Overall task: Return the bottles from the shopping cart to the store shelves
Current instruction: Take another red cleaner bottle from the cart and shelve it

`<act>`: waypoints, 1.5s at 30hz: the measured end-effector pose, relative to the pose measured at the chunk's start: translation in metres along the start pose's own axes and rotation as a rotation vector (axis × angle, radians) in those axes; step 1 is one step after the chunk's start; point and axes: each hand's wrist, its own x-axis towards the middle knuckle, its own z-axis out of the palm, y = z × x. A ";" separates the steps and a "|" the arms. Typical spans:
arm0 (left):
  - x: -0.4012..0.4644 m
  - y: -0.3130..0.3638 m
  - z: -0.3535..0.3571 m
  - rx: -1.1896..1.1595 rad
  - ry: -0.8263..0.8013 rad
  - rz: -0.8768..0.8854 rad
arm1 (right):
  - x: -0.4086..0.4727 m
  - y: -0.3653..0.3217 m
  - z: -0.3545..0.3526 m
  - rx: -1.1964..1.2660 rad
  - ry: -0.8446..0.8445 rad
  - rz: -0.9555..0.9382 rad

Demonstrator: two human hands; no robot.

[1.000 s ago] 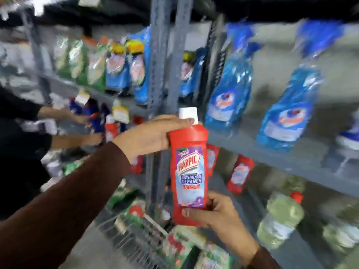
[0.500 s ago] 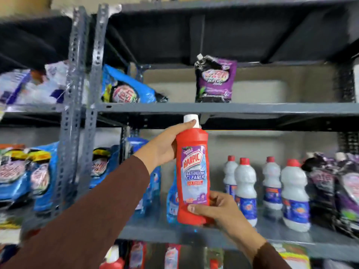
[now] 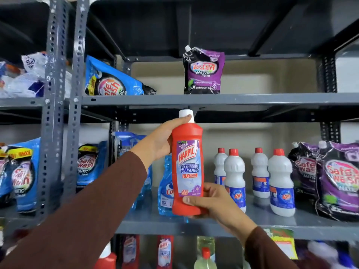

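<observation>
Both hands are gripping a red Harpic bottle, holding it upright in front of the grey middle shelf. The left hand is wrapping its shoulder, a fingertip lying on the white cap, while the right hand is clasping its base. Four white bottles are standing on that shelf just to the right, beside purple pouches.

Long brown sleeves on both arms, left hand and right hand bare.
</observation>
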 end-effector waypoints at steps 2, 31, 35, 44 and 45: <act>-0.014 -0.018 -0.004 0.006 0.009 -0.041 | -0.005 0.018 0.006 0.007 -0.045 0.009; -0.164 -0.417 -0.129 0.045 0.635 -0.420 | -0.006 0.402 0.132 -0.169 0.072 0.530; -0.188 -0.462 -0.123 -0.003 0.687 -0.491 | -0.003 0.414 0.136 -0.228 0.104 0.495; -0.215 -0.512 -0.127 0.064 0.643 -0.652 | -0.029 0.431 0.135 -0.249 0.179 0.419; -0.216 -0.514 -0.127 0.061 0.638 -0.657 | -0.030 0.431 0.135 -0.238 0.204 0.425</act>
